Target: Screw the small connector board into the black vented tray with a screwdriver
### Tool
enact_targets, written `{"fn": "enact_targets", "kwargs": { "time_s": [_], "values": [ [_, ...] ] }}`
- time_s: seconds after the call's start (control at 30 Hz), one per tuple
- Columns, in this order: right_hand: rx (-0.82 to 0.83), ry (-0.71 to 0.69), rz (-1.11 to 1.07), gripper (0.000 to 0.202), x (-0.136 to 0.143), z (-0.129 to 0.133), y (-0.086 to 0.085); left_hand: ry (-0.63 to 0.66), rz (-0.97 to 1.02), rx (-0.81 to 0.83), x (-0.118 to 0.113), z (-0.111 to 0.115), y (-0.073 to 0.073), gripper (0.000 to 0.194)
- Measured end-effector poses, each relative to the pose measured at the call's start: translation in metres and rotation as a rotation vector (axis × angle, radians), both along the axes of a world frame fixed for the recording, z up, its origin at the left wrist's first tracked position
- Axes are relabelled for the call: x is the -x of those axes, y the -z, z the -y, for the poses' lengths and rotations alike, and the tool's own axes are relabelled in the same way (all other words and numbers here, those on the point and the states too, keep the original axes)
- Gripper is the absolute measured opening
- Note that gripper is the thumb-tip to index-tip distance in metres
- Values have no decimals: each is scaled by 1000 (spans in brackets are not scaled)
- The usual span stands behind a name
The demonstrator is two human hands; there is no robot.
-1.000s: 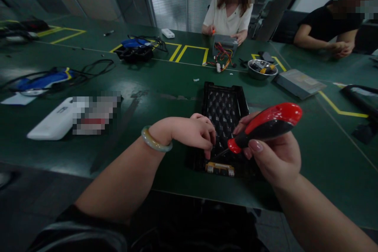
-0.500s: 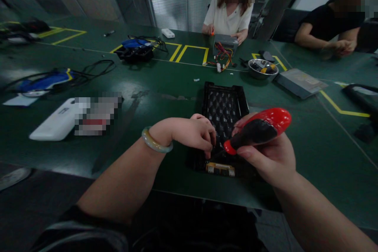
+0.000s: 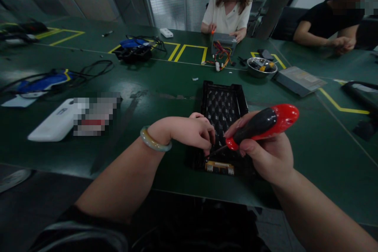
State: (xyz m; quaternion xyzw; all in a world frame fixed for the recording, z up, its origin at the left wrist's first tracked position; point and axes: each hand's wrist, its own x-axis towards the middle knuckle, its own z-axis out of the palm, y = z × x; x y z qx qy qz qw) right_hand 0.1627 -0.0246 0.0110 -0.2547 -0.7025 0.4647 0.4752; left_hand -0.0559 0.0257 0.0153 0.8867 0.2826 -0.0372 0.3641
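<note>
My right hand (image 3: 270,155) is wrapped round the red and black handle of a screwdriver (image 3: 260,124). Its thin shaft slants down to the left, toward the corner of a small tan circuit board (image 3: 220,165). That board lies at the near end of a black plastic casing (image 3: 224,104) with a quilted-looking inside. My left hand (image 3: 196,134), with a bangle at the wrist, reaches over the casing's left wall. Its fingers are curled down close to the screwdriver's tip, and whatever they pinch is hidden.
A white power bank-like case (image 3: 56,120) lies at left beside a blurred-out item. Blue tools with black cables (image 3: 44,82) lie beyond. A metal bowl of parts (image 3: 262,67) and a flat grey panel (image 3: 298,80) stand at right. Across the table a person handles a grey metal box (image 3: 224,43).
The screwdriver handle has tilted and shifted slightly up and right in my right hand, and more of its shaft shows. My left hand stays at the same spot on the casing.
</note>
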Motion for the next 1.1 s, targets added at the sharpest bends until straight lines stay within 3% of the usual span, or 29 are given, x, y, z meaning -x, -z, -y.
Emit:
{"fn": "enact_targets", "kwargs": {
  "time_s": [0.4, 0.67, 1.0, 1.1],
  "values": [
    [-7, -26, -25, 12, 0, 1, -2, 22, -7, -17, 0, -1, 1, 27],
    [0, 8, 43, 20, 1, -1, -2, 5, -26, 11, 0, 0, 0, 27],
    [3, -74, 110, 36, -2, 4, -9, 11, 9, 3, 0, 0, 2, 27],
    [-13, -20, 153, 43, -2, 4, -8, -14, -8, 27, -1, 0, 1, 25]
  ]
}}
